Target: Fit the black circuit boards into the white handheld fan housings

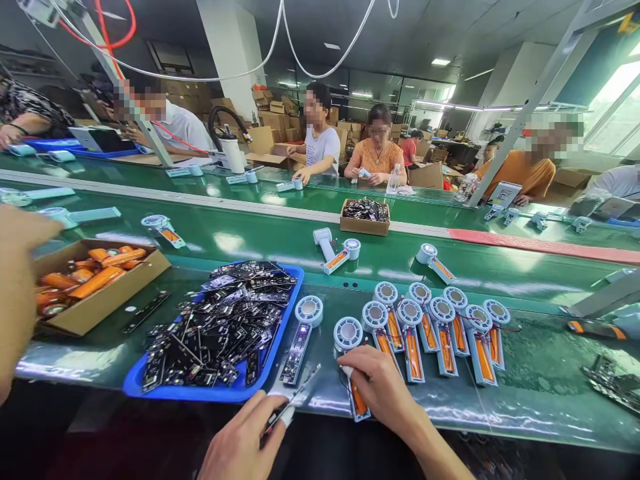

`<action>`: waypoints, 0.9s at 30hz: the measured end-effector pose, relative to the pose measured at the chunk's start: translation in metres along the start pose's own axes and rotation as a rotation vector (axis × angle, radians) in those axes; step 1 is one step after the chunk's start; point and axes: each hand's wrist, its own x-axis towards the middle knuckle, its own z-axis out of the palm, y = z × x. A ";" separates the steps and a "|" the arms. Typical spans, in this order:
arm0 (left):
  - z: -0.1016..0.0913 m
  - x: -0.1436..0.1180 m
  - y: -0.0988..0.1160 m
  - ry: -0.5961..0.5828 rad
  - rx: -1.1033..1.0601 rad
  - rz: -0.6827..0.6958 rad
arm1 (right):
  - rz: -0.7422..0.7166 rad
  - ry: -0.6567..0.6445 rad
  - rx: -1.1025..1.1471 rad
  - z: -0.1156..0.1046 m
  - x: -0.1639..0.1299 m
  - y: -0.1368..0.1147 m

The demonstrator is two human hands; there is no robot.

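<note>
At the far left, another person's forearm (11, 293) blurs across the view beside a cardboard box (123, 293) filled with orange cells (97, 283). A single dark circuit board (146, 312) lies on the green desk (540, 397) between that box and a blue tray (296, 287), whose heap of circuit boards (220, 327) spills over its left rim. Just right of the tray sits a light-blue fan unit (309, 310) with a board lying along its handle. In front of it the left hand (250, 427) is closed in a pinch, thumb against fingers, gripping a thin strip (306, 383) (seen nearly edge-on, so probably a board, though I cannot be sure). Next along, the right hand (377, 377) has its fingers curled together over the handle of a second fan unit (349, 333), just below its round head; an orange cell shows in that handle. Right of this hand stands a close cluster of fan units (443, 310) with orange cells and thin wires exposed. Near the right edge lie an orange-and-black tool (597, 329) and, nearer, more dark boards (615, 381).
</note>
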 end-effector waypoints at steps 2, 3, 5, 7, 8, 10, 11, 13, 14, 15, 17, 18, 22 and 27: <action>-0.003 0.000 0.004 -0.057 0.096 0.044 | 0.052 0.028 0.012 0.001 0.002 -0.001; -0.004 0.002 0.008 -0.068 0.149 0.050 | 0.073 0.031 0.015 0.002 0.003 -0.003; -0.004 0.006 0.018 -0.080 0.221 0.057 | 0.089 0.018 0.014 0.002 0.004 -0.005; -0.002 0.014 0.029 -0.102 0.203 0.068 | 0.083 -0.006 0.009 0.002 0.004 -0.007; 0.000 0.018 0.034 -0.108 0.152 0.074 | 0.080 -0.017 0.006 0.001 0.004 -0.008; 0.005 0.027 0.044 -0.076 -0.013 0.076 | 0.082 -0.030 0.003 0.001 0.003 -0.009; 0.007 0.031 0.047 -0.039 -0.112 0.066 | 0.085 -0.034 0.002 0.000 0.003 -0.010; 0.012 0.037 0.053 0.033 -0.309 0.011 | 0.086 -0.035 -0.009 0.001 0.001 -0.010; 0.015 0.038 0.056 0.046 -0.399 -0.032 | 0.082 -0.031 -0.024 0.001 0.001 -0.010; 0.019 0.038 0.058 0.042 -0.480 -0.079 | 0.070 -0.026 -0.049 0.002 0.000 -0.009; 0.028 0.035 0.060 0.002 -0.612 -0.164 | 0.023 -0.016 -0.128 0.005 -0.003 -0.008; 0.033 0.032 0.061 -0.005 -0.662 -0.199 | -0.007 -0.012 -0.174 0.006 -0.004 -0.007; 0.050 0.025 0.058 0.079 -0.670 -0.285 | -0.082 0.007 -0.313 0.009 -0.008 -0.006; 0.050 0.029 0.056 0.074 -0.519 -0.255 | -0.117 -0.022 -0.504 0.005 -0.004 -0.013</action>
